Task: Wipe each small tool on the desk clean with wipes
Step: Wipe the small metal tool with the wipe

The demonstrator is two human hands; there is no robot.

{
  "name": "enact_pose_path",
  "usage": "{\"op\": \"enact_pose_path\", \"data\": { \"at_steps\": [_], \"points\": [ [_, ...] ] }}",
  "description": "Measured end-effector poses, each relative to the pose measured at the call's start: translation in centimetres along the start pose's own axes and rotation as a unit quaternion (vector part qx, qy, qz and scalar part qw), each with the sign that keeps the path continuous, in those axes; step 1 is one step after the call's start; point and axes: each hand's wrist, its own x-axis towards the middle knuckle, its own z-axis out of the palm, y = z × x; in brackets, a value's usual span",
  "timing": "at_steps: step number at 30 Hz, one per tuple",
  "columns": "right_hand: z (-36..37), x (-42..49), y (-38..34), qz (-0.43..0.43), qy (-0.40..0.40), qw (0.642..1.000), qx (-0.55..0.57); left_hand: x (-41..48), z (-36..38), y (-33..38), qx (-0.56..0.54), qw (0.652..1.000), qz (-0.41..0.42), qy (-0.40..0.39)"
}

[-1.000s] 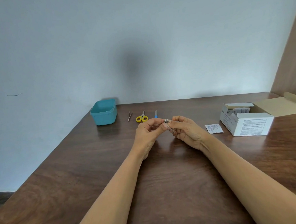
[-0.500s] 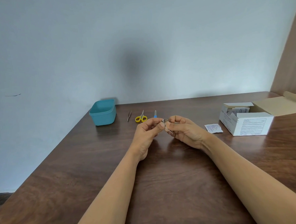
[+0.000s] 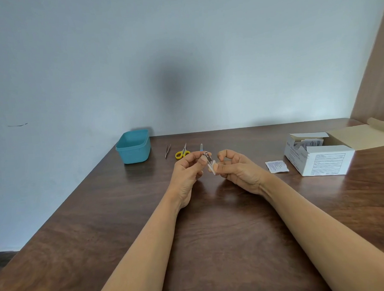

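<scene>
Centre frame: left hand (image 3: pixel 188 171) pinches the small silver metal nail clipper (image 3: pixel 207 158) by its upper end. Right hand (image 3: pixel 240 170) pinches the small white wipe (image 3: pixel 213 168) at the clipper's lower end. To do it well: keep the clipper steady, drag the wipe along its full length, both faces.

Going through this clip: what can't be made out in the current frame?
Head view:
- the metal tool in the left hand: too small to identify.
- the wipe: mostly hidden by the right hand.
- the blue-handled tool: near end hidden behind the left hand.
- print on the box: too small to read.
</scene>
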Motion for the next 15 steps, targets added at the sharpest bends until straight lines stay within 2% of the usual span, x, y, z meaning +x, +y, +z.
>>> {"op": "enact_pose_path", "data": {
  "at_steps": [6, 15],
  "points": [
    [0.8, -0.3, 0.1, -0.023, 0.055, 0.998, -0.013, 0.2, -0.1, -0.1, -0.015, 1.0, 0.002, 0.013],
    [1.3, -0.2, 0.3, -0.071, 0.127, 0.989, -0.007, 0.6, 0.1, -1.0, 0.062, 0.997, 0.029, 0.019]
  ]
}}
